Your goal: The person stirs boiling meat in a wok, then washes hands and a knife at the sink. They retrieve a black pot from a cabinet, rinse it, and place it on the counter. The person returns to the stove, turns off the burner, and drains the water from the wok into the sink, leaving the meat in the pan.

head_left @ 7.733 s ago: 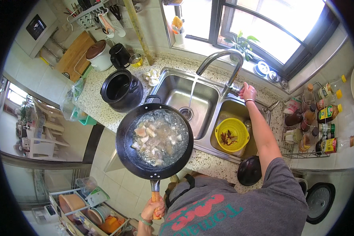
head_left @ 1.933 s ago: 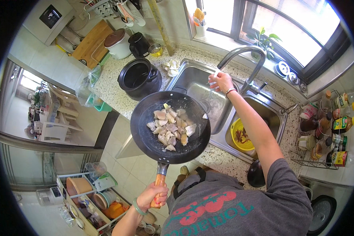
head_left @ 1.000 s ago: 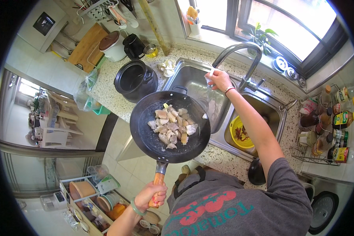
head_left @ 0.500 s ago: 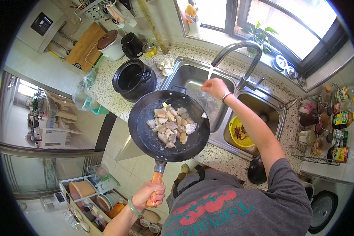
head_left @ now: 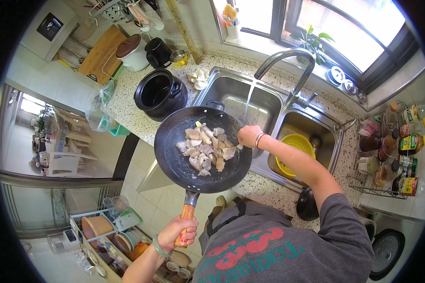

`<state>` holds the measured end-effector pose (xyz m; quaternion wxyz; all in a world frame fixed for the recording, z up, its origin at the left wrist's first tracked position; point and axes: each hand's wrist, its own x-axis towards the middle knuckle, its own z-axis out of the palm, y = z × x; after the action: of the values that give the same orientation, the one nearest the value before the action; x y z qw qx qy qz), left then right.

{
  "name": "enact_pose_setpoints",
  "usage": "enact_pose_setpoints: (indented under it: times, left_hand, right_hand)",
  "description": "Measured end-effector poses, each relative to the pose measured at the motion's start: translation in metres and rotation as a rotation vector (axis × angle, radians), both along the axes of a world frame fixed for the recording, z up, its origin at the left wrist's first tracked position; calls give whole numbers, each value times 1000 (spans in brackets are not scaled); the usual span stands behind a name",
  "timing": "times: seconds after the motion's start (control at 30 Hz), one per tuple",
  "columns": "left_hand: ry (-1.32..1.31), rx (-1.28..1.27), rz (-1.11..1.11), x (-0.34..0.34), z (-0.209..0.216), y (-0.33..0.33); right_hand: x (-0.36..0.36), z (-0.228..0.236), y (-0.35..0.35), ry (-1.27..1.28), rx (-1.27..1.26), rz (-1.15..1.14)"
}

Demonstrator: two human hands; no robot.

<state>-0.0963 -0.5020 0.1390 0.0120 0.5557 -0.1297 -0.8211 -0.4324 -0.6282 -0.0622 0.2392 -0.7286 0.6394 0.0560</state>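
My left hand (head_left: 178,233) is wrapped round the orange wooden handle (head_left: 186,218) of a black wok (head_left: 174,170), keeping it level in front of the sink. Several pale chunks of raw meat (head_left: 206,150) lie in the middle of the wok. At the wok's right rim is my right hand (head_left: 250,136), its fingers pressed together; what they hold, if anything, is hidden. A small pale bit lies on the rim just below those fingers. Behind the right hand, water (head_left: 249,99) runs from the curved faucet (head_left: 288,55) into the left basin (head_left: 226,92).
A yellow strainer (head_left: 295,144) sits in the right basin. Left of the sink stand a black clay pot (head_left: 159,96) and a crumpled white cloth (head_left: 199,78). Bottles fill a wire rack (head_left: 387,155) at the right. A black lid (head_left: 308,205) rests by the counter's near edge.
My right hand has moved from under the faucet down to the wok's right rim. The water stream now falls unblocked into the basin. My left hand and the wok have barely moved.
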Motion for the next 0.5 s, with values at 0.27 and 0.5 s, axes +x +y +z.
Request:
enact_pose_setpoints:
  times: [0.27, 0.5]
  left_hand:
    - [13, -5, -14, -1, -3, -2]
    - [1, 9, -16, 0, 0, -5]
  right_hand:
    - [-65, -21, -27, -799, -100, -602]
    - [-84, 2, -42, -1389, 39, -898]
